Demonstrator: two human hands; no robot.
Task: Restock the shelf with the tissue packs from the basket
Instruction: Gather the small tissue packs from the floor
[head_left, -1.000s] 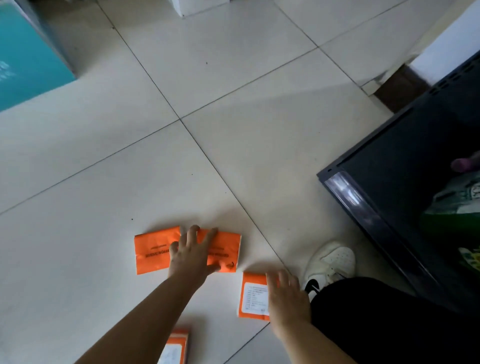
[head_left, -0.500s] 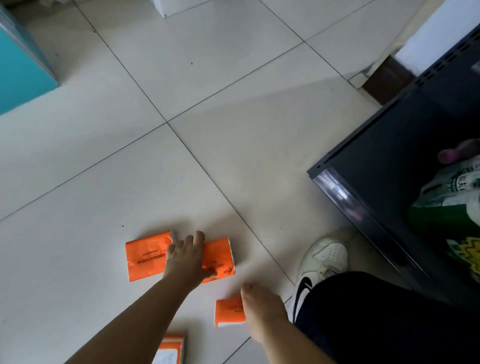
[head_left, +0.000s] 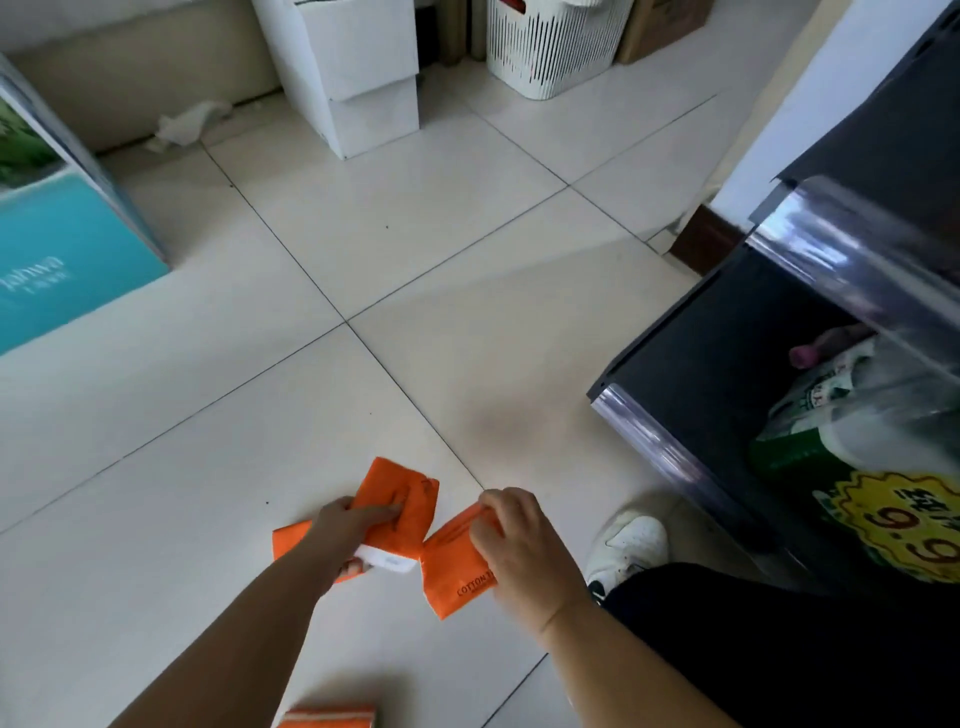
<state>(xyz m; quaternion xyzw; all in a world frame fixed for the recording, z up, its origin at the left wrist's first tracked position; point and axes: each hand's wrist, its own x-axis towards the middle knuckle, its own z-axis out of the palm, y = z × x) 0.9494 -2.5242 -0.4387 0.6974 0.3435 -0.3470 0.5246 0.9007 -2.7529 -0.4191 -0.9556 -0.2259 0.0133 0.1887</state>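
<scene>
Hands (head_left: 337, 535) (head_left: 524, 545) gripping crinkly orange packs (head_left: 402, 493) (head_left: 452, 569), glossy tiles (head_left: 467, 260)

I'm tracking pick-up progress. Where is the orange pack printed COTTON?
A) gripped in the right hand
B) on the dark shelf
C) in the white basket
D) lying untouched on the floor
A: the right hand has its fingers curled round the upper end of the COTTON pack.
</scene>
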